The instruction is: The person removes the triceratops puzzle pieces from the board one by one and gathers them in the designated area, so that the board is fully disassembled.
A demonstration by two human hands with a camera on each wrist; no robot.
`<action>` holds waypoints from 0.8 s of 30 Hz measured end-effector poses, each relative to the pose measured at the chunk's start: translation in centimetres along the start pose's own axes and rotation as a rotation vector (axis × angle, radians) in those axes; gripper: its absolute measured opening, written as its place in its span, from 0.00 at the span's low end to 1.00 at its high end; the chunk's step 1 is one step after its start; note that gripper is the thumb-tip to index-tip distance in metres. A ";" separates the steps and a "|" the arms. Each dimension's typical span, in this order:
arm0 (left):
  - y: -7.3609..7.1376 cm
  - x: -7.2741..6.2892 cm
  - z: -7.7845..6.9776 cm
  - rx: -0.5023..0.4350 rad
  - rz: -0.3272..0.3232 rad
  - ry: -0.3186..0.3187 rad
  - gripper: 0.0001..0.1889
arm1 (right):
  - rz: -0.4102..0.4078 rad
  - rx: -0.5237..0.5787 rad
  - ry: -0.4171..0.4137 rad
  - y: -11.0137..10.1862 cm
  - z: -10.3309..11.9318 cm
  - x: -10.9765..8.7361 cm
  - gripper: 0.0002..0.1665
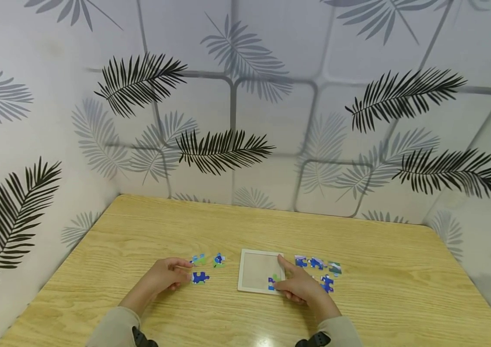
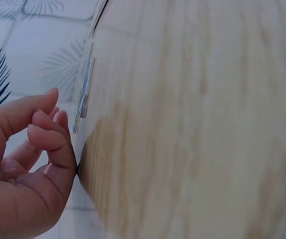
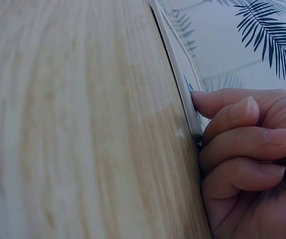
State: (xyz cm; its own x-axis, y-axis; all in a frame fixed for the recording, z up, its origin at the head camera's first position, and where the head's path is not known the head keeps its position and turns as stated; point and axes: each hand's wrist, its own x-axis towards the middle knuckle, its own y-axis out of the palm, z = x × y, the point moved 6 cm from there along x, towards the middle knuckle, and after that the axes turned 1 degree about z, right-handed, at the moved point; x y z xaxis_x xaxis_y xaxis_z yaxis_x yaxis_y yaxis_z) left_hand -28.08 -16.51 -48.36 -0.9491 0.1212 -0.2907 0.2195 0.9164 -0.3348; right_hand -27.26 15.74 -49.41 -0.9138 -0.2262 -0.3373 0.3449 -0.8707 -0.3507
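A shallow puzzle tray (image 1: 240, 270) with a pale frame lies on the table, a few purple-green jigsaw pieces (image 1: 271, 283) in its lower right corner. My right hand (image 1: 299, 283) holds the tray's right side; its thumb rests over the corner pieces and its index finger lies on the frame higher up. The right wrist view shows the other fingers (image 3: 242, 149) curled beside the tray's edge. On the left, my left hand (image 1: 165, 275) is beside a dark blue jigsaw piece (image 1: 199, 277), fingertips right at it. In the left wrist view its fingers (image 2: 48, 137) bend loosely with nothing between them.
Two more jigsaw pieces, one blue-green (image 1: 198, 259) and one with a dark blue figure (image 1: 219, 260), lie left of the tray. Several loose pieces (image 1: 316, 263) are spread right of it, partly behind the right hand. A leaf-patterned wall (image 1: 267, 178) borders the wooden table (image 1: 211, 221).
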 end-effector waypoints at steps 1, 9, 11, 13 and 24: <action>0.1 0.0 -0.1 -0.003 0.005 0.011 0.16 | 0.001 0.003 0.002 0.0 0.0 0.0 0.48; 2.7 -0.4 -2.2 0.011 0.102 0.137 0.16 | 0.041 0.057 0.002 -0.1 0.1 -0.2 0.48; 3.8 -0.3 -3.0 0.009 0.136 0.164 0.17 | 0.047 0.064 0.000 -0.1 0.1 -0.3 0.48; 5.1 -0.1 -3.8 0.000 0.170 0.187 0.17 | 0.047 0.065 0.000 -0.2 0.1 -0.3 0.48; 12.6 1.7 -6.6 0.014 0.282 0.215 0.10 | 0.086 0.060 0.023 -0.2 0.1 -0.3 0.52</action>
State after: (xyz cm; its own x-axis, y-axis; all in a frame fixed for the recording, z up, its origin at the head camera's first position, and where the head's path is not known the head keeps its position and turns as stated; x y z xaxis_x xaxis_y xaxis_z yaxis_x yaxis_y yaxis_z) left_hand -28.44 -2.20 -47.18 -0.8760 0.4479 -0.1788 0.4817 0.8300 -0.2811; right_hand -27.07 15.97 -49.11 -0.8760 -0.2917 -0.3841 0.4078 -0.8732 -0.2670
